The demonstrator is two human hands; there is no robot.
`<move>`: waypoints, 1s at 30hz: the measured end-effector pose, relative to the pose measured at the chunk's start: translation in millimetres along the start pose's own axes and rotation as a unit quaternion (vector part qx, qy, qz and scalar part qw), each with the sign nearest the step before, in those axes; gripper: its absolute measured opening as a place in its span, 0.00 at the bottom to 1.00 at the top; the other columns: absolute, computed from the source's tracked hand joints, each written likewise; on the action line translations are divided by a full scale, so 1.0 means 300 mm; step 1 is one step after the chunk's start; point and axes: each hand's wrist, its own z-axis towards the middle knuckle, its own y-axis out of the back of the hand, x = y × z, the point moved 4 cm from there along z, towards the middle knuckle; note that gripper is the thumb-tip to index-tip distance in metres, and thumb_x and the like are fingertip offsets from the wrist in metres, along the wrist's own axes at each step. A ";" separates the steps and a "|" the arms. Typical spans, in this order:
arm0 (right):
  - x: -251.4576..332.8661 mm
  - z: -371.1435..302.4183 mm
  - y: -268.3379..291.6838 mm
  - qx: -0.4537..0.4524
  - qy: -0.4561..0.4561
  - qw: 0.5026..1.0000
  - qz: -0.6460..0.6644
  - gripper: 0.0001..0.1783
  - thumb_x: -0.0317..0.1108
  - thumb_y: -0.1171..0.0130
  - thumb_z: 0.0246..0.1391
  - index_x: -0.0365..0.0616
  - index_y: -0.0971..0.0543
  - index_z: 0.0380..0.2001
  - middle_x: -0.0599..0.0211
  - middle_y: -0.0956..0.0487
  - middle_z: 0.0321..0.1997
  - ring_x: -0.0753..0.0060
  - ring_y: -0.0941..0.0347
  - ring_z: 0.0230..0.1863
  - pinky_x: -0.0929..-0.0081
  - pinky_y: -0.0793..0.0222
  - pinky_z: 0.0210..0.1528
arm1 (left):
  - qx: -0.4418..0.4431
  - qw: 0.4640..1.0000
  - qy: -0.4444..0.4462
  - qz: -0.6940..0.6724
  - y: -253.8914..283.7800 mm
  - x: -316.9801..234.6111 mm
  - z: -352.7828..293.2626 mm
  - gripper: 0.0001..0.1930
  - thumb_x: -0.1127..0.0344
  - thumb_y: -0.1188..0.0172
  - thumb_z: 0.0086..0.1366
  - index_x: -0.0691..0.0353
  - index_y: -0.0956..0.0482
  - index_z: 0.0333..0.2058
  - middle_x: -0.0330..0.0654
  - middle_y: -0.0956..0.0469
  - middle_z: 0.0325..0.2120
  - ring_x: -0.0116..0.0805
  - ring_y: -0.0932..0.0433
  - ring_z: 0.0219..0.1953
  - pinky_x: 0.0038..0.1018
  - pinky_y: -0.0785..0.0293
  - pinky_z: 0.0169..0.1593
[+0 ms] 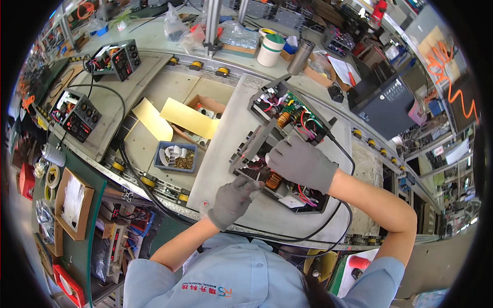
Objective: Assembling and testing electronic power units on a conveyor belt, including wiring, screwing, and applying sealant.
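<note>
Two open-topped electronic units in dark metal cases lie side by side on a pale board. The far unit [295, 110] shows a green circuit board, a copper coil and red wires. My right hand [304, 163], in a grey glove, reaches over the near unit [294, 201] with its fingers curled down into it; what they grip is hidden. My left hand [233, 201], also gloved in grey, is at the near unit's left front edge. Its fingertips are pinched together close to a copper coil [273, 180], and anything between them is too small to name.
A blue tray of small screws [176, 156] and yellow cards [190, 118] sit left of the pale board [221, 174]. Black cables [287, 239] loop along its near edge. Beyond stand a white tub [270, 51] and a metal cup [301, 57]. Similar units [77, 115] occupy the left.
</note>
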 end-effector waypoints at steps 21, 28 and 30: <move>1.423 -1.514 0.493 -0.024 -0.949 0.150 -0.275 0.29 0.49 0.43 0.56 0.41 0.29 0.54 0.56 0.24 0.50 0.58 0.26 0.47 0.66 0.29 0.48 | 0.079 0.960 -0.246 0.109 -0.362 -0.264 1.049 0.46 0.40 0.39 0.52 0.50 0.50 0.64 0.55 0.49 0.63 0.56 0.45 0.64 0.49 0.46 0.63; 1.761 -1.679 0.312 0.304 -0.944 -0.097 -0.089 0.34 0.66 0.49 0.48 0.61 0.29 0.55 0.57 0.24 0.49 0.53 0.27 0.47 0.56 0.31 0.47 | 0.173 0.947 0.152 0.224 -0.158 0.481 0.994 0.44 0.36 0.43 0.53 0.59 0.41 0.61 0.58 0.29 0.51 0.50 0.31 0.56 0.35 0.37 0.58; 1.730 -1.663 0.271 0.313 -0.944 -0.087 -0.063 0.34 0.66 0.49 0.48 0.62 0.30 0.55 0.61 0.24 0.49 0.54 0.27 0.47 0.55 0.31 0.47 | 0.221 0.957 0.165 0.086 -0.178 0.549 0.936 0.36 0.35 0.49 0.56 0.60 0.28 0.52 0.57 0.25 0.47 0.49 0.27 0.52 0.36 0.34 0.53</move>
